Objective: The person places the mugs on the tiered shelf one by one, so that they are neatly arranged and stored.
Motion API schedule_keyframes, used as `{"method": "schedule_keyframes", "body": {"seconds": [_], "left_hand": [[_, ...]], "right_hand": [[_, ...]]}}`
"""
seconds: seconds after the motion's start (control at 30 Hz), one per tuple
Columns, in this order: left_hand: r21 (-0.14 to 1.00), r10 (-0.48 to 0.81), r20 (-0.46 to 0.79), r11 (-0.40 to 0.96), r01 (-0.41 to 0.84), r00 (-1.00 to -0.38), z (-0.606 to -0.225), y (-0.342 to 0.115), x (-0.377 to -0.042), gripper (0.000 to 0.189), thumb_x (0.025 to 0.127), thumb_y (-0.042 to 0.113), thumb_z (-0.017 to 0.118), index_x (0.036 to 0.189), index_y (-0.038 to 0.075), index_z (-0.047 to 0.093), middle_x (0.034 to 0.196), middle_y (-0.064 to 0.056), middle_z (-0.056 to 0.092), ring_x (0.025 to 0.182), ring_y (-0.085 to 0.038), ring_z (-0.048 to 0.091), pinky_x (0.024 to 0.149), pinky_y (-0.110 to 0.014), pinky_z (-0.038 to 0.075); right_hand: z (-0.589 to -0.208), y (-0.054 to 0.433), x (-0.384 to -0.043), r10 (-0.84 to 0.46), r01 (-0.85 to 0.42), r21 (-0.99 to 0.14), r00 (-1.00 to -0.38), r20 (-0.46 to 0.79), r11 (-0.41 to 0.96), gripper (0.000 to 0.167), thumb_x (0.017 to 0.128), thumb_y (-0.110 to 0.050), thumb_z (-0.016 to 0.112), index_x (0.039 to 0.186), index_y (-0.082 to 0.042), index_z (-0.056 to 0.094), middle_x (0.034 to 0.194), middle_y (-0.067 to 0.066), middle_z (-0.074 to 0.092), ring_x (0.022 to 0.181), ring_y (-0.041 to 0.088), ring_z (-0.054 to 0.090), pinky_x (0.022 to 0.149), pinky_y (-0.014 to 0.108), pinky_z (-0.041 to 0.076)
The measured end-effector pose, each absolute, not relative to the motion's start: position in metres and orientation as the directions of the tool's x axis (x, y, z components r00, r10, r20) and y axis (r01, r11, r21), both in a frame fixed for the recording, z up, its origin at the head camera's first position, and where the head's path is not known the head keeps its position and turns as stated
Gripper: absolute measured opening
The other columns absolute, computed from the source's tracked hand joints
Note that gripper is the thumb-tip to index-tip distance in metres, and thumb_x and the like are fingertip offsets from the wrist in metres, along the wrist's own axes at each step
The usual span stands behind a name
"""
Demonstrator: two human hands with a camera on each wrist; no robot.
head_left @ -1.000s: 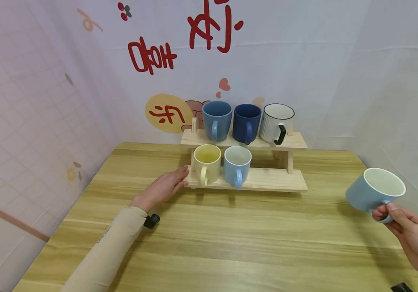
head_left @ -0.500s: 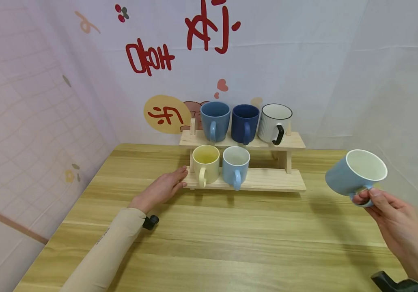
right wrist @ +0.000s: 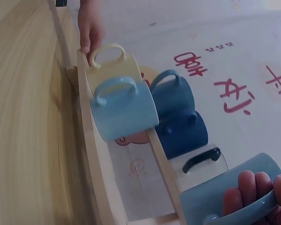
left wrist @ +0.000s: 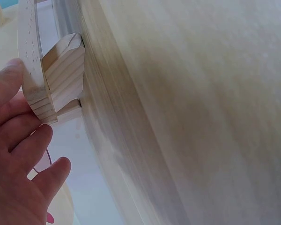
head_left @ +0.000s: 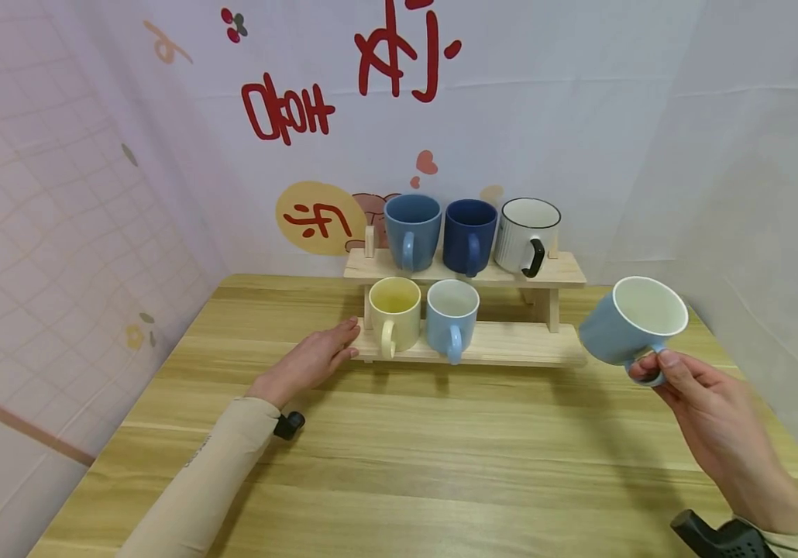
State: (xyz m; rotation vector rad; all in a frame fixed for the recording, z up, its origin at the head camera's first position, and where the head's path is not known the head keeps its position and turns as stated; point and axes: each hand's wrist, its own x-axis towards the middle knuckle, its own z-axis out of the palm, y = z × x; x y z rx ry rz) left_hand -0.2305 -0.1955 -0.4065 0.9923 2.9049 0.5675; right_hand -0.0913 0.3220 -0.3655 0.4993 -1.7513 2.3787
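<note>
My right hand (head_left: 709,411) grips a light blue mug (head_left: 615,329) by its handle, holding it tilted in the air just right of the two-tier wooden rack (head_left: 524,341). In the right wrist view, the fingers (right wrist: 247,185) pass through that handle. My left hand (head_left: 308,360) rests at the left end of the lower shelf, its fingers (left wrist: 11,77) lying against the board's end. A pale yellow mug (head_left: 399,310) and another light blue mug (head_left: 451,318) stand on this lower shelf, handles toward me. To their right is bare board.
Along the upper shelf stand a grey-blue mug (head_left: 416,229), a navy mug (head_left: 467,236) and a white ribbed mug (head_left: 523,236) with a black handle. The wooden table (head_left: 399,457) meets a printed white cloth (head_left: 580,139) behind the rack.
My right hand has carried the light blue mug leftward and up, from the table's right side to near the rack's right end. The left hand stays on the shelf end.
</note>
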Motion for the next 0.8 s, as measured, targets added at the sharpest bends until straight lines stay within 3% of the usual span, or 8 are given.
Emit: {"method": "schedule_keyframes", "body": {"seconds": [0.8], "left_hand": [[0.338, 0.598, 0.111, 0.728, 0.596, -0.794, -0.408, -0.195, -0.231, 0.051, 0.108, 0.023, 0.058, 0.151, -0.004, 0.049, 0.16, -0.021, 0.039, 0.143, -0.037, 0.046, 0.116, -0.05, 0.04]], "right_hand": [[-0.366, 0.262, -0.107, -0.081, -0.22, -0.959, -0.968, 0.237, -0.177, 0.028, 0.109, -0.003, 0.048, 0.11, 0.005, 0.075, 0.1, 0.001, 0.077, 0.1, 0.011, 0.07, 0.096, 0.019, 0.052]]}}
